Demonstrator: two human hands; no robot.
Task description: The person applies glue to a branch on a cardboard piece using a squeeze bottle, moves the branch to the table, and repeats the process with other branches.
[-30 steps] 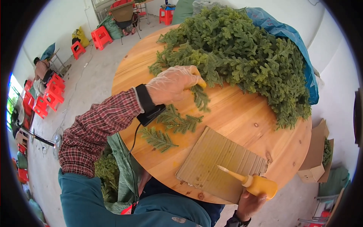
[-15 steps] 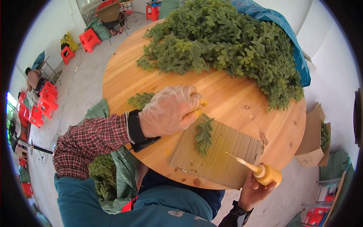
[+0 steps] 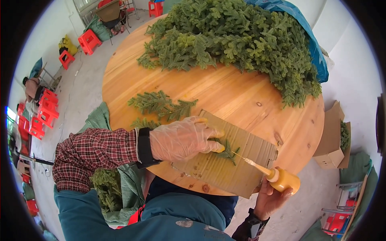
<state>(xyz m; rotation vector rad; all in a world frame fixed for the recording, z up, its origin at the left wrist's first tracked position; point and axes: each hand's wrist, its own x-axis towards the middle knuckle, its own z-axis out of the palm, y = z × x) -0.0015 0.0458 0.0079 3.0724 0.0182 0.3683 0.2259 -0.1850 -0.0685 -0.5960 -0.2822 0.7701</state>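
My left hand (image 3: 181, 140), in a clear plastic glove with yellow-stained fingertips, is over a piece of corrugated cardboard (image 3: 245, 138). Its fingers close on a small green artificial fir sprig (image 3: 229, 156), partly hidden beneath them. An orange-yellow squeeze bottle (image 3: 287, 180) with a long tapered nozzle is gripped in my bare right hand (image 3: 267, 201). The thin tip of the nozzle points left and reaches the sprig's end. More loose fir sprigs (image 3: 155, 103) lie on the round wooden table (image 3: 281, 124), just beyond my left hand.
A large heap of fir sprigs (image 3: 237, 36) spills from a blue bag (image 3: 311, 38) at the table's far side. An open cardboard box (image 3: 330, 140) stands right of the table. A green sack (image 3: 106, 186) of greenery is by my left side. Red stools (image 3: 89, 41) stand farther left.
My left hand has come down and slightly right, from above the cardboard's edge onto the sprig. The loose sprigs it covered now show. The bottle remains in my right hand, its tip now at the sprig.
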